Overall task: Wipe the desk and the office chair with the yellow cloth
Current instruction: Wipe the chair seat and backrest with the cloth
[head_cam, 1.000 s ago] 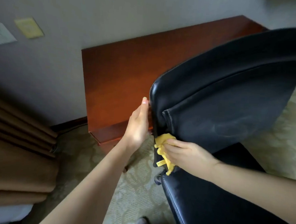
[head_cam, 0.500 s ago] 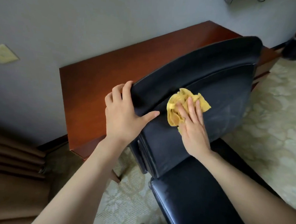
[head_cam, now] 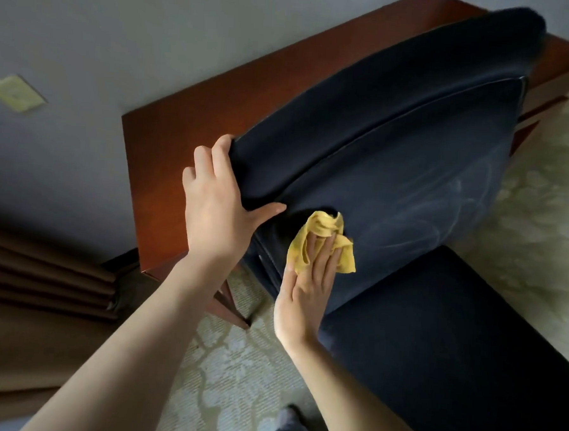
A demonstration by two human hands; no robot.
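Yellow cloth lies under my right grip, fingers flat and apart, pressed low on the office chair backrest. Left grip, at ten o'clock from it, clamps the backrest edge. The backrest's long axis runs toward two o'clock; faint streaks there may be dust.

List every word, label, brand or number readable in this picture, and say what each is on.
No text can be read.
Yellowish plate on the wall: blurred, unreadable.
Yellow cloth, office chair, desk: no lettering shows.
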